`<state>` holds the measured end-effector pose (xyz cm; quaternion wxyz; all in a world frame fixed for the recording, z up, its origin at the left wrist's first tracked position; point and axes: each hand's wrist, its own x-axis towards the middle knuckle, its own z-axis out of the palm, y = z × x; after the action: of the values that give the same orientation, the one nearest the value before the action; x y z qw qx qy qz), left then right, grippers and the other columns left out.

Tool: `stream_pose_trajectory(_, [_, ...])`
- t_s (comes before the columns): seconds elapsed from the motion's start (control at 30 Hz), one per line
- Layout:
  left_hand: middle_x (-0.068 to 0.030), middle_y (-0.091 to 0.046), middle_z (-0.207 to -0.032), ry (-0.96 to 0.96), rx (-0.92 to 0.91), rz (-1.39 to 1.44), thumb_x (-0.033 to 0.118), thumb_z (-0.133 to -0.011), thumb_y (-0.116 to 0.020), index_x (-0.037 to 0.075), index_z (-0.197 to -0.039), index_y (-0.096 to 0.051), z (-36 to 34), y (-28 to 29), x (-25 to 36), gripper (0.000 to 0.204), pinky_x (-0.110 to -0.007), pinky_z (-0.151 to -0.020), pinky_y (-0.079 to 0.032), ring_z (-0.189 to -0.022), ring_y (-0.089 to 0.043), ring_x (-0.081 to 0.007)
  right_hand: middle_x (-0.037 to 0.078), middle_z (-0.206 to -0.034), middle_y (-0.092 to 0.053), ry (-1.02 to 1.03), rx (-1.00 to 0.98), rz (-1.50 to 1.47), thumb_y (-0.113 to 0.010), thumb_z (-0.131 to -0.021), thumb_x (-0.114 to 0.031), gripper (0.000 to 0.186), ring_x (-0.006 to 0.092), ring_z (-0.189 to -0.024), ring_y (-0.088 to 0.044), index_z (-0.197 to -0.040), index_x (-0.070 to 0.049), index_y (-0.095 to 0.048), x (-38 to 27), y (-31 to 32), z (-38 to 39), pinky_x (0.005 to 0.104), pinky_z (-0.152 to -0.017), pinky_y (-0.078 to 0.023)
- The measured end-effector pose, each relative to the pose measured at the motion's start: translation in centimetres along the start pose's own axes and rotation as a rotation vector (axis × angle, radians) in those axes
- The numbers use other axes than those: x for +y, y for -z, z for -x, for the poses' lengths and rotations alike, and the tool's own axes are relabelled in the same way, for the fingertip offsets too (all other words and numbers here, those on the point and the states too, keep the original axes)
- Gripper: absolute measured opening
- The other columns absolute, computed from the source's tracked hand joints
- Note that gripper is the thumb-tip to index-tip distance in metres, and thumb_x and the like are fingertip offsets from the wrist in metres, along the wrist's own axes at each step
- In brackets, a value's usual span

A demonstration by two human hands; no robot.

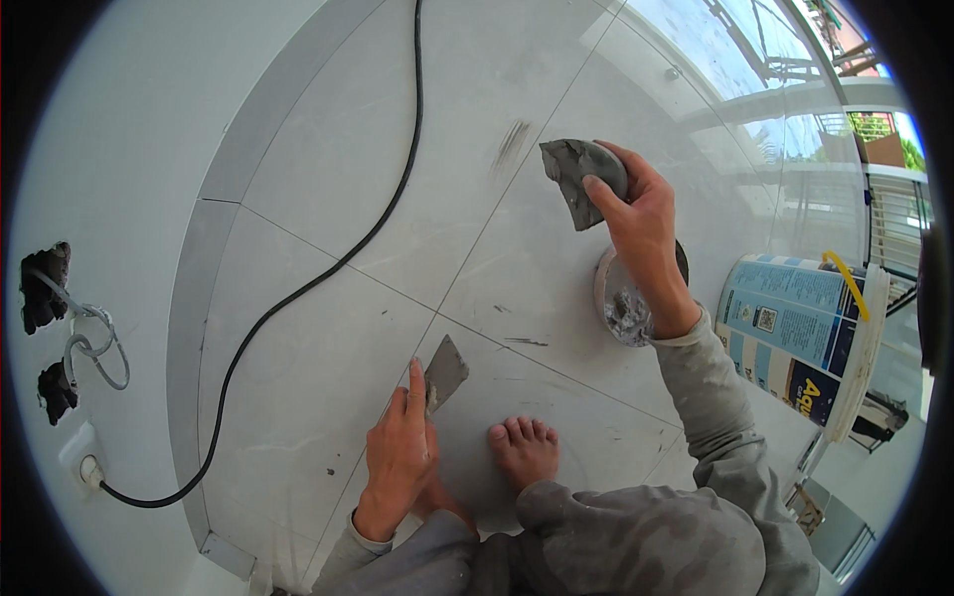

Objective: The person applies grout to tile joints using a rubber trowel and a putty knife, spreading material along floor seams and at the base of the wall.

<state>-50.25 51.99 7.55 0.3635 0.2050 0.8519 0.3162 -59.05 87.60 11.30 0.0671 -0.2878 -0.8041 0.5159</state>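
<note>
My left hand (399, 459) is closed around the handle of a putty knife (449, 375). The flat grey blade points up and to the right, just above the tiled floor, with its index finger stretched along it. In my right hand (641, 214) is a dark grey curved piece (576, 179), with a ragged left edge and grey smears; my thumb presses on its face. Below that hand stands a small round tub (602, 283) with lumpy grey paste inside, partly hidden by my right wrist and forearm.
A black cable (343, 260) curves over large pale floor tiles (328, 368) to a wall socket (87, 465). Wires hang from two rough wall holes at left. A blue and white bucket (780, 318) with a yellow handle stands at right. My bare foot (524, 450) is between my arms.
</note>
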Motion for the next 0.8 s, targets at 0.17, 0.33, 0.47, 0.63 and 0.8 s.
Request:
stream_pose_trajectory(0.17, [-0.0225,-0.061,-0.103,-0.018,0.077,0.161,0.001,-0.084,-0.054,-0.002,-0.161,-0.028,-0.8,0.1,0.2,0.081,-0.046,-0.060,-0.054,-0.074,-0.065,-0.0405,0.017,-0.111,-0.074,0.310,0.115,0.732,-0.069,-0.086,-0.001,0.047,0.0287,-0.097,-0.067,-0.132,0.005,-0.063,3.6,-0.9,-5.5,0.0354,-0.089,-0.055])
stream_pose_trajectory(0.33, [-0.0261,-0.062,-0.110,0.009,0.074,0.167,0.000,-0.084,-0.052,-0.002,-0.162,-0.022,-1.1,0.8,-0.1,0.083,-0.047,-0.067,-0.056,-0.081,-0.067,-0.0435,0.018,-0.125,-0.070,0.493,0.069,0.957,-0.070,-0.084,0.001,0.051,0.0350,-0.108,-0.063,-0.133,0.007,-0.061,5.4,-3.8,-4.9,0.0411,-0.092,-0.056])
stream_pose_trajectory(0.47, [-0.0313,-0.062,-0.124,-0.022,0.113,0.213,0.000,-0.085,-0.051,-0.002,-0.162,-0.022,-1.0,0.8,-0.4,0.082,-0.047,-0.076,-0.057,-0.090,-0.069,-0.0464,0.024,-0.126,-0.068,0.534,-0.014,1.052,-0.064,-0.085,0.004,0.047,0.0356,-0.103,-0.062,-0.131,0.011,-0.061,5.6,-5.7,-2.8,0.0390,-0.091,-0.057])
stream_pose_trajectory(0.63, [-0.0366,-0.056,-0.136,0.104,0.062,0.301,-0.001,-0.089,-0.048,-0.004,-0.162,-0.022,-1.0,1.8,-0.2,0.077,-0.046,-0.081,-0.057,-0.095,-0.069,-0.0482,0.031,-0.126,-0.066,0.658,-0.147,1.126,-0.062,-0.082,0.000,0.051,0.0315,-0.098,-0.061,-0.131,0.014,-0.060,5.2,-8.8,3.6,0.0350,-0.086,-0.058])
stream_pose_trajectory(0.8, [-0.0265,-0.064,-0.104,0.130,0.179,0.332,0.000,-0.094,-0.044,-0.005,-0.162,-0.021,-1.1,2.8,-0.3,0.072,-0.038,-0.068,-0.052,-0.072,-0.063,-0.0317,0.030,-0.127,-0.065,0.636,-0.296,0.921,-0.064,-0.081,0.000,0.051,0.0315,-0.096,-0.061,-0.130,0.012,-0.060,3.9,-10.7,13.4,0.0364,-0.087,-0.057])
